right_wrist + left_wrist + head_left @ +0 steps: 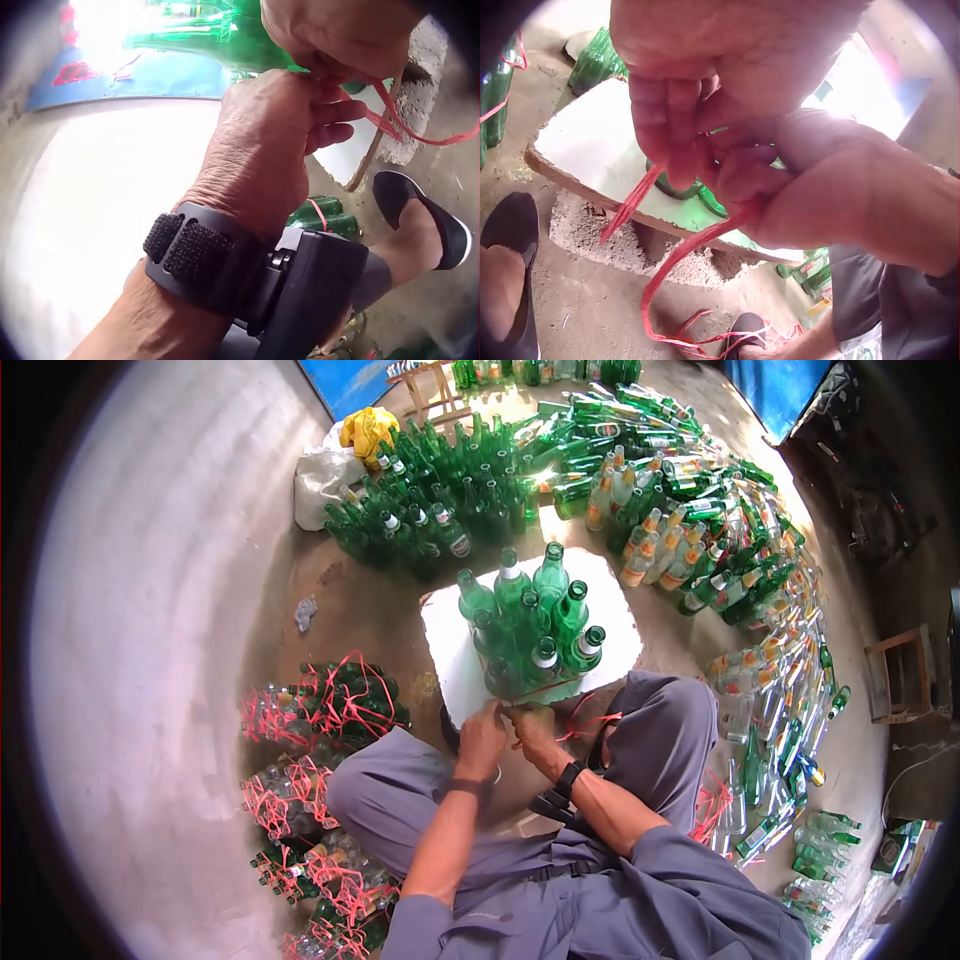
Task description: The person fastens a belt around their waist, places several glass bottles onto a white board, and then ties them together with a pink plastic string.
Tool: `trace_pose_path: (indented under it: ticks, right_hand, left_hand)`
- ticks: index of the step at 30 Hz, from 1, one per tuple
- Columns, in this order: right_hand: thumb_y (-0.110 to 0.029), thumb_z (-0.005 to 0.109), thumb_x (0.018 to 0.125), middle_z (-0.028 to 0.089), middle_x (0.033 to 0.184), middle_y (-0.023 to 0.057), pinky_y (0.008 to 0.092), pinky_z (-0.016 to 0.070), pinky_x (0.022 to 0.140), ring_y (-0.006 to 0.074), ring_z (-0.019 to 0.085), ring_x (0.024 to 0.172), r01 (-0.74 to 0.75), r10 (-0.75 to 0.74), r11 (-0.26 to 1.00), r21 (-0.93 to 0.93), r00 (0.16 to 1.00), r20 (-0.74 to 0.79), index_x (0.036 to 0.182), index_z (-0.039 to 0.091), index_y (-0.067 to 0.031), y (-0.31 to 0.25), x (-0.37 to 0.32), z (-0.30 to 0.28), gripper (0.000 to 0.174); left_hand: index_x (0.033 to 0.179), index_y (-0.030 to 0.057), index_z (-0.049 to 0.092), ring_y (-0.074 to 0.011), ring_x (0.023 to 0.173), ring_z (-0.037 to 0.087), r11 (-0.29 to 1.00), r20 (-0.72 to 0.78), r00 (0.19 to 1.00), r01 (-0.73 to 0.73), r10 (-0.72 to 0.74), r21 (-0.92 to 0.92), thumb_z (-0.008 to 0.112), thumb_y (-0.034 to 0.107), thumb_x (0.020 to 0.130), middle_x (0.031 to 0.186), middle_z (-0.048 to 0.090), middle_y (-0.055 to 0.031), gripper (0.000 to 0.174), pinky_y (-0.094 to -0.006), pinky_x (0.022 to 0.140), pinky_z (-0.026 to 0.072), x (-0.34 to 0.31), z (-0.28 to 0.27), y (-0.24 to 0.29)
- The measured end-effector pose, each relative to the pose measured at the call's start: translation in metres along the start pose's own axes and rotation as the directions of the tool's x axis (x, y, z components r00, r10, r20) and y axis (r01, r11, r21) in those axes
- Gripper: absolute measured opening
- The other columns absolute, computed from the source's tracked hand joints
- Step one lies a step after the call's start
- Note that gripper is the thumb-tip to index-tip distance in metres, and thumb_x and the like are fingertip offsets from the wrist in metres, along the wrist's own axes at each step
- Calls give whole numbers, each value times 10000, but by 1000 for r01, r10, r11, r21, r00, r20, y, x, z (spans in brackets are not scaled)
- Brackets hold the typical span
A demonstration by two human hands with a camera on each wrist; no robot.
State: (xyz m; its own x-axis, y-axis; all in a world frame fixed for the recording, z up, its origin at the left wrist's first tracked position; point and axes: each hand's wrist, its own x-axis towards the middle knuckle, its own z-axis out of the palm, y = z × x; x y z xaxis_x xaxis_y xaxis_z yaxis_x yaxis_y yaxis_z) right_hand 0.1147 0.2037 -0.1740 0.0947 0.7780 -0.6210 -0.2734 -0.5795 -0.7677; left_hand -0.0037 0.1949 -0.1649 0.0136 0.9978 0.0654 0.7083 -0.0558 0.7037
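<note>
My left hand (483,742) and right hand (537,730) meet at the near edge of a white slab (450,670). Both pinch red plastic twine (660,285) between curled fingers; the meeting point is partly hidden. In the left wrist view, one short strand hangs below the left hand (742,52) and a longer one curves down from the right hand (840,180). Several green bottles (530,620) stand bunched upright on the slab, just beyond the hands. In the right wrist view, green glass shows close behind the fingers.
Bundles of bottles (350,700) tied with red twine lie at left. Many green bottles (440,500) stand beyond the slab, and a long heap of loose bottles (780,630) curves down the right. A wooden frame (900,675) stands at far right. The slab rests on a rough block (592,225).
</note>
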Motion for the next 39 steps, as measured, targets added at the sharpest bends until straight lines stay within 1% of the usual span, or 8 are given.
trace_pose_path:
  ticks: [9,17,20,22,26,31,35,39]
  right_hand:
    - [-120,787,795,523,648,-17,277,296,443,98,423,471,-111,68,925,363,989,130,785,659,-80,0,-2,2,135]
    - [-161,695,850,560,629,-18,265,305,376,88,450,445,-126,54,920,372,979,199,874,683,-82,5,4,2,83]
    - [-189,702,846,515,615,-34,272,313,369,84,417,441,-165,100,930,328,974,204,882,660,-90,7,7,-4,113]
    - [-200,707,841,491,608,-42,278,319,365,82,402,442,-195,136,937,289,967,214,887,646,-91,6,7,-7,133]
    - [-200,717,838,460,637,-44,290,337,354,71,385,461,-181,131,953,242,969,212,912,615,-92,10,7,-9,166]
    - [-193,711,845,444,654,-49,290,354,344,64,383,476,-165,126,969,187,971,203,910,597,-103,13,6,-10,158]
    - [-192,716,829,435,644,-51,308,356,340,65,383,484,-171,122,963,210,967,225,865,606,-114,11,5,-11,139]
    - [-208,721,822,422,628,-61,318,337,337,67,378,488,-140,81,956,256,970,227,822,609,-123,19,12,-12,140]
  left_hand:
    - [1112,41,527,-513,765,645,994,38,996,82,-79,-70,512,69,934,788,653,-311,181,-589,666,499,0,7,1]
    - [1133,12,539,-495,797,665,962,89,968,244,-234,-123,516,89,935,825,675,-303,214,-554,695,519,0,11,3]
    - [1112,-15,589,-463,804,683,971,1,981,193,-195,-138,540,125,924,845,692,-282,239,-500,701,535,0,15,-2]
    - [1093,-35,652,-361,765,714,853,71,923,376,-377,-362,585,172,901,837,711,-237,290,-420,693,542,1,14,-4]
    - [1083,-45,689,-238,703,699,790,92,905,409,-415,-458,611,204,896,800,718,-164,321,-352,655,526,4,6,-1]
    - [1036,-33,704,-102,595,607,585,209,877,450,-433,-674,647,138,926,779,682,-50,211,-237,486,413,5,3,-1]
    - [1042,-32,702,-106,590,609,510,241,864,463,-441,-725,656,118,925,756,679,-47,195,-233,487,414,4,-1,-1]
    - [1009,-41,720,-112,623,642,618,208,852,497,-480,-609,649,82,915,777,706,-70,170,-236,504,437,7,1,-1]
